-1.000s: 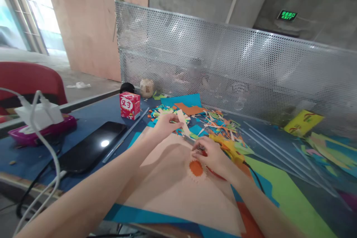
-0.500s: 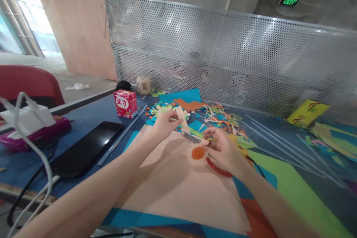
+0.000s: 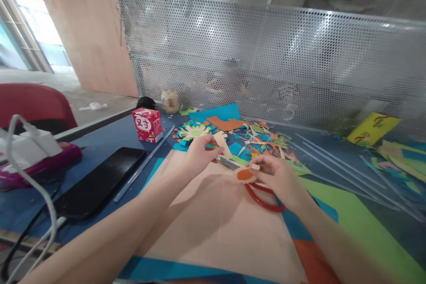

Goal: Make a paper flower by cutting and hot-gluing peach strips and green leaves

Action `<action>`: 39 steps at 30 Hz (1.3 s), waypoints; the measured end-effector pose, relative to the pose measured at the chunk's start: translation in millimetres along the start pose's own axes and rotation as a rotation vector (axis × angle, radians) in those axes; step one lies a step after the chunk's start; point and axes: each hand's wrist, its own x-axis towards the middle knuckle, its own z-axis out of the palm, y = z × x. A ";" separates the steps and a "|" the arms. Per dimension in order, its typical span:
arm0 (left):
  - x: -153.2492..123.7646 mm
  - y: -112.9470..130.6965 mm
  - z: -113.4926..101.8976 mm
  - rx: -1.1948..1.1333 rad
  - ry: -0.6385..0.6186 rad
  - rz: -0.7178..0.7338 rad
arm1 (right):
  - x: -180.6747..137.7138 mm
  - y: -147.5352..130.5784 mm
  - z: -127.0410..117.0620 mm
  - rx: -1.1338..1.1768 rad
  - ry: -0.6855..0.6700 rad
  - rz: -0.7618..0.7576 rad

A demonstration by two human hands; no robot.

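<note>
My left hand [image 3: 199, 153] is closed in a pinch on a beige paper strip [image 3: 222, 141], held just above the large beige paper sheet [image 3: 213, 222]. My right hand [image 3: 278, 177] is closed round the red-handled scissors [image 3: 262, 197] and also holds a small fringed paper flower with an orange centre [image 3: 245, 175]. The scissor blades [image 3: 228, 163] point left toward my left hand. A finished multicolour paper flower [image 3: 195, 132] lies just beyond my left hand.
Paper scraps [image 3: 266, 142] and coloured sheets cover the blue table. A black phone [image 3: 96, 182], a red carton [image 3: 147, 124], a ruler [image 3: 143, 164], clear rods [image 3: 336, 164], a charger on a pink case [image 3: 29, 153] and a perforated metal screen [image 3: 266, 62] surround the work area.
My right hand has lifted the scissors and orange-centred flower off the beige sheet and moved them up and right. My left hand stays pinched on the strip. The camera shifted slightly.
</note>
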 end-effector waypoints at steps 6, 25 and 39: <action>-4.1 0.2 4.1 -0.064 -0.042 0.008 | 3.0 8.1 0.5 -0.017 0.056 0.012; -13.0 16.2 12.3 -0.213 0.000 -0.079 | 2.2 6.5 4.1 0.090 0.038 -0.014; -8.4 10.4 2.6 -0.195 0.031 0.060 | -1.4 -7.2 -0.3 0.131 0.090 0.017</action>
